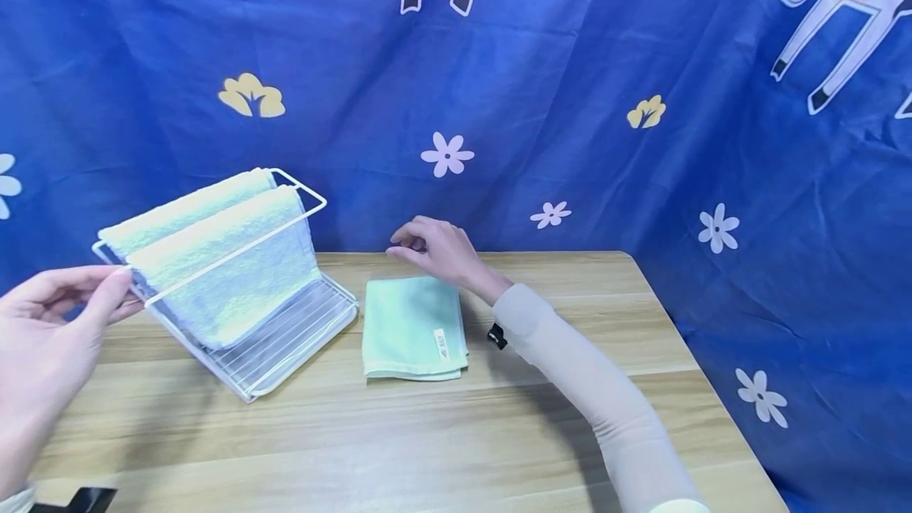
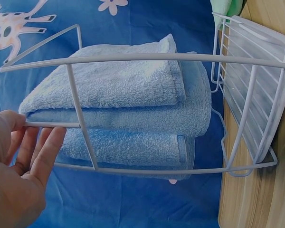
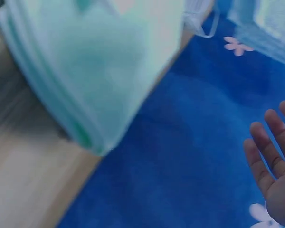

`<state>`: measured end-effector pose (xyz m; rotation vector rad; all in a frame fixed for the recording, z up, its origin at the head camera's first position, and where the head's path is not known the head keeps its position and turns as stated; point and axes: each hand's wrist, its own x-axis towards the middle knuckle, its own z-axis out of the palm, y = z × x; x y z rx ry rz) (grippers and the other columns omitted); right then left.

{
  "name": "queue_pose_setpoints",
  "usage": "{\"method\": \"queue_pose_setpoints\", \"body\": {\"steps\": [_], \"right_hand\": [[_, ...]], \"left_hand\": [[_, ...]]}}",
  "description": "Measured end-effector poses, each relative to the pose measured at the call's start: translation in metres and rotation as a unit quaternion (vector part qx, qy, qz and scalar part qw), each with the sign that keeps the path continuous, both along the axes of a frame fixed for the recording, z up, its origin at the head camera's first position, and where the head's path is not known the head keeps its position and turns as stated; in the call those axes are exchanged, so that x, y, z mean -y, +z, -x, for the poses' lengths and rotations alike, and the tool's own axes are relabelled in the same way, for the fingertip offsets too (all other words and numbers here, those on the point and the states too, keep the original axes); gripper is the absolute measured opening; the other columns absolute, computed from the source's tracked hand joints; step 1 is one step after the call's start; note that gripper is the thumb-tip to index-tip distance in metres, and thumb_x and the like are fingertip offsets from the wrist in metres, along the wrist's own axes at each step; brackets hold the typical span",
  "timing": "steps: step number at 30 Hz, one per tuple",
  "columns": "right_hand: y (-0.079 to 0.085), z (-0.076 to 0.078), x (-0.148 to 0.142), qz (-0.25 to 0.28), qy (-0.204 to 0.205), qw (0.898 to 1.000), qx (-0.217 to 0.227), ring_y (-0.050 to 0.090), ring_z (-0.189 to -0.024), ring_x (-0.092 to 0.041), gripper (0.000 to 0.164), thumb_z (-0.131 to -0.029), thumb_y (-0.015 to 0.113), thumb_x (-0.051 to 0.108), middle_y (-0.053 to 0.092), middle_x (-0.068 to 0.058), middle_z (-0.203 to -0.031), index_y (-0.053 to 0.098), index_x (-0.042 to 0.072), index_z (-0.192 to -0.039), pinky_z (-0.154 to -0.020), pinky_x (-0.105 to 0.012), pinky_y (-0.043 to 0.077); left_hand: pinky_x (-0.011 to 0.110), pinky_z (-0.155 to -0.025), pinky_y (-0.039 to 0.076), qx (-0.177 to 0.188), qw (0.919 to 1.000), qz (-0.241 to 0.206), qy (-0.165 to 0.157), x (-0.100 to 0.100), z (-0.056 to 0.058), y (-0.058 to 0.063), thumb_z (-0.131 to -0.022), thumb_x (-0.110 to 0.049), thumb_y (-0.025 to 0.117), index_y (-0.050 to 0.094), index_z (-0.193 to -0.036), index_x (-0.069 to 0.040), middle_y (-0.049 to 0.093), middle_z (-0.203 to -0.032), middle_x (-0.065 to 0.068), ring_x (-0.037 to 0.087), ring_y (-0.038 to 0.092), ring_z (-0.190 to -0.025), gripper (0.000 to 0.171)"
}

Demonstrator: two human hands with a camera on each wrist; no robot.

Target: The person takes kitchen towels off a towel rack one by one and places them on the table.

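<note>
My left hand [image 1: 53, 359] pinches the upper left end of a white wire rack [image 1: 281, 348]. Its fingertips curl round a short wire there, as the left wrist view shows. Light blue towels [image 1: 235, 287] drape in thick folds over the rack's upper bars, above its flat grid base. To the right of the rack lies a folded mint-green cloth [image 1: 409, 323] with a small white label on its front corner. Over the back edge of this cloth is my right hand [image 1: 443, 250], holding nothing. Its fingers [image 3: 268, 152] are spread and nearly straight in the right wrist view.
The rack and cloth are on a wooden table [image 1: 399, 442]. Behind and to the right hangs a blue curtain [image 1: 527, 101] printed with flowers and animals. A small black object [image 1: 497, 336] sits by the right sleeve, beside the cloth.
</note>
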<state>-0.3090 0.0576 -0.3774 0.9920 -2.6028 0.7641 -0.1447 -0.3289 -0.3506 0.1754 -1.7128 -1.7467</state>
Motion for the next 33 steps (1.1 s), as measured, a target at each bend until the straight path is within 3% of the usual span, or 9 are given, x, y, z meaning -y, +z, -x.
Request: {"method": "queue_pose_setpoints", "body": {"steps": [8,14,20,33], "right_hand": [[0.038,-0.015,0.009,0.032,0.054,0.997,-0.035,0.067,-0.09,-0.006,0.024,-0.1,0.075,0.039,0.074,0.006,-0.101,0.079,0.019,-0.114,-0.072,-0.013,0.056],[0.061,-0.025,0.02,0.044,0.093,0.993,-0.06,0.069,-0.092,-0.009,0.024,-0.099,0.076,0.036,0.074,0.004,-0.103,0.078,0.019,-0.115,-0.071,-0.011,0.054],[0.078,-0.029,0.035,0.044,0.118,0.988,-0.094,0.065,-0.092,-0.002,0.023,-0.1,0.076,0.034,0.073,0.005,-0.104,0.078,0.018,-0.117,-0.073,-0.006,0.052],[0.104,-0.03,0.076,-0.023,0.143,0.981,-0.132,0.062,-0.098,-0.002,0.03,-0.102,0.071,0.04,0.073,0.006,-0.115,0.076,0.02,-0.124,-0.075,-0.006,0.051]], "left_hand": [[0.016,-0.055,0.065,-0.084,0.993,-0.069,-0.047,-0.006,0.004,-0.001,-0.089,0.024,0.065,0.076,-0.09,0.005,0.078,-0.073,0.004,0.006,0.076,-0.06,0.022],[0.017,-0.056,0.066,-0.094,0.9893,-0.096,-0.056,-0.004,0.006,-0.003,-0.088,0.026,0.064,0.075,-0.09,0.007,0.078,-0.074,0.006,0.008,0.075,-0.062,0.022],[0.019,-0.054,0.065,-0.106,0.9871,-0.103,-0.062,-0.006,0.006,-0.003,-0.088,0.028,0.063,0.075,-0.088,0.008,0.076,-0.07,0.007,0.009,0.076,-0.059,0.023],[0.019,-0.054,0.065,-0.119,0.9851,-0.103,-0.07,-0.006,0.005,-0.004,-0.088,0.028,0.063,0.075,-0.089,0.008,0.076,-0.069,0.008,0.01,0.076,-0.059,0.023]]}}
